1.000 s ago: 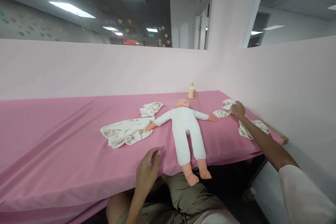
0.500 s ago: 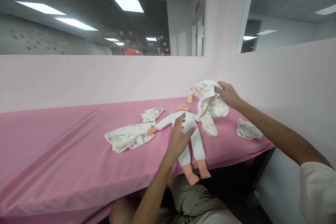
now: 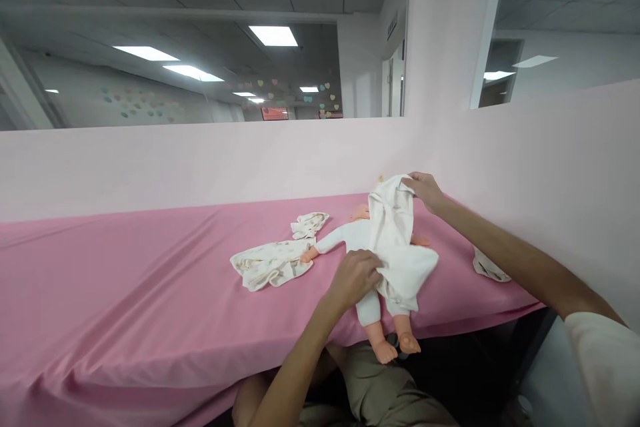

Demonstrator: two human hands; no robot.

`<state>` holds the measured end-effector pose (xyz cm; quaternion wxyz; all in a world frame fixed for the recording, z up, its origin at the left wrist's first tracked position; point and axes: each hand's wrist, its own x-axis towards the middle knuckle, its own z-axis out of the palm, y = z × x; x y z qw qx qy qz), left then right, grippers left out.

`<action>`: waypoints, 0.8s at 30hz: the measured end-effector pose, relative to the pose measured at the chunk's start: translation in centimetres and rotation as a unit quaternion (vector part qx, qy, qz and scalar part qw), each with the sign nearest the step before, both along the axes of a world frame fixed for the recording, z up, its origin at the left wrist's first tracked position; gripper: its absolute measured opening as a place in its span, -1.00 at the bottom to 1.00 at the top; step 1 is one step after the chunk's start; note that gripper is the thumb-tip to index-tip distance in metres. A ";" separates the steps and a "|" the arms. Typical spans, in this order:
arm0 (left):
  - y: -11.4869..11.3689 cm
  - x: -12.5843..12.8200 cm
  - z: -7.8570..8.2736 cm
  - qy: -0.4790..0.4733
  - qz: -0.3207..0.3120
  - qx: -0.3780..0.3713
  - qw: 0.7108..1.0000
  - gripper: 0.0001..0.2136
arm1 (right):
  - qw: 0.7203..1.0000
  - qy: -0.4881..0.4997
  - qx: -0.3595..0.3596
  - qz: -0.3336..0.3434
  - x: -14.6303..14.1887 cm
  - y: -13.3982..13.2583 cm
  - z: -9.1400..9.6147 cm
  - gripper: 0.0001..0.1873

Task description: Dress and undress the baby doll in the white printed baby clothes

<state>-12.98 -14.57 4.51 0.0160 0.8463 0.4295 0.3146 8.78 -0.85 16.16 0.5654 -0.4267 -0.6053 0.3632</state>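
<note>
A white baby garment [image 3: 400, 233] hangs spread between my two hands over a baby doll [image 3: 356, 235]. My right hand [image 3: 424, 191] pinches its upper edge near the wall. Lower down, my left hand [image 3: 359, 275] has its fingers closed on the garment's left side, above the doll's body. The doll lies on its back in a white suit, with bare feet toward me. Cloth hides part of its head and much of its torso. By the doll's hand on the left lies a patterned baby garment [image 3: 270, 264].
A small crumpled cloth [image 3: 309, 224] lies behind the patterned garment. Another cloth [image 3: 490, 267] is partly hidden by my right forearm. The pink-covered table [image 3: 165, 293] meets walls at the back and right. A bottle top [image 3: 381, 179] shows behind the raised garment.
My right hand has brought the garment leftward over the doll, and it now hangs unfolded. My left hand, open before, has closed on it. The view has shifted slightly.
</note>
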 end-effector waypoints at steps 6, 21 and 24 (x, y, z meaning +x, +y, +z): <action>-0.1 0.4 -0.8 -0.018 -0.047 -0.024 0.998 -0.77 | 0.997 0.061 0.041 -0.007 -1.1 0.7 3.0 -0.85; 5.8 -1.3 2.6 -0.358 0.064 -0.167 0.916 -0.76 | 0.968 0.114 0.183 0.128 -1.7 -2.4 8.3 -0.65; 5.7 -4.1 4.2 -0.362 0.088 -0.135 0.918 -0.73 | 0.975 0.132 0.177 0.023 2.0 -0.4 7.6 -0.68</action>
